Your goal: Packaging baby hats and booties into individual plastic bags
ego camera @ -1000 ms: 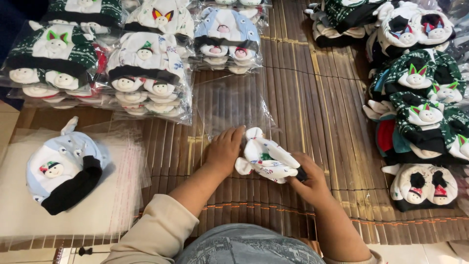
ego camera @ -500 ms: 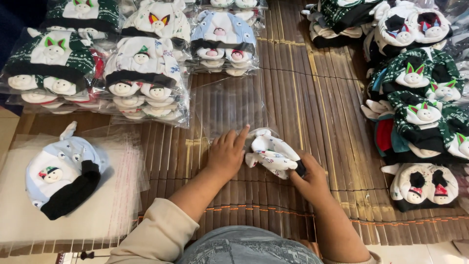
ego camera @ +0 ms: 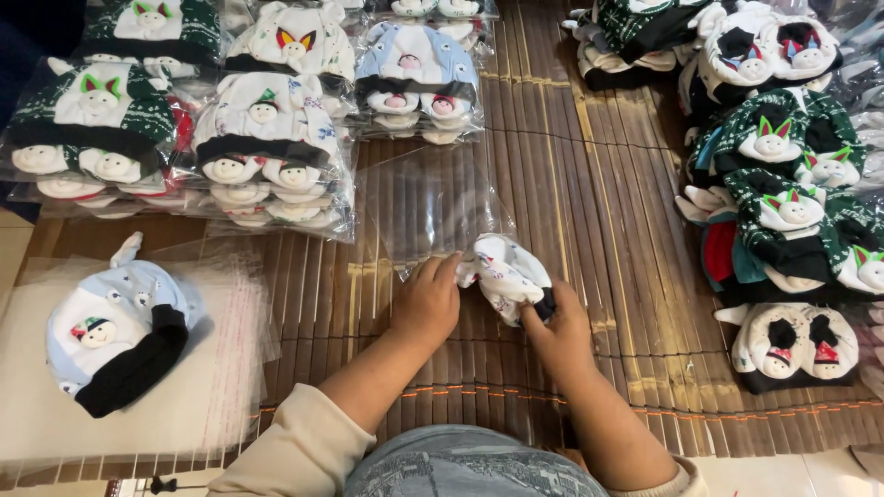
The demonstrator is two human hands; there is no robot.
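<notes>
A small white patterned knit hat [ego camera: 505, 274] with a black cuff lies bunched on the bamboo mat [ego camera: 589, 212], held from both sides. My left hand [ego camera: 426, 299] grips its left end, right at the open edge of a clear plastic bag [ego camera: 431, 204] lying flat on the mat. My right hand [ego camera: 557, 324] pinches the black cuff end at the lower right. The hat's front tip touches the bag's mouth.
Stacks of bagged hats [ego camera: 267, 156] fill the upper left. Loose green, white and black hats [ego camera: 783, 202] pile along the right. A light blue hat [ego camera: 115, 331] rests on a stack of clear bags [ego camera: 212, 387] at the lower left.
Both hands have shifted the hat slightly up and left toward the bag's opening. The hat is more bunched than before.
</notes>
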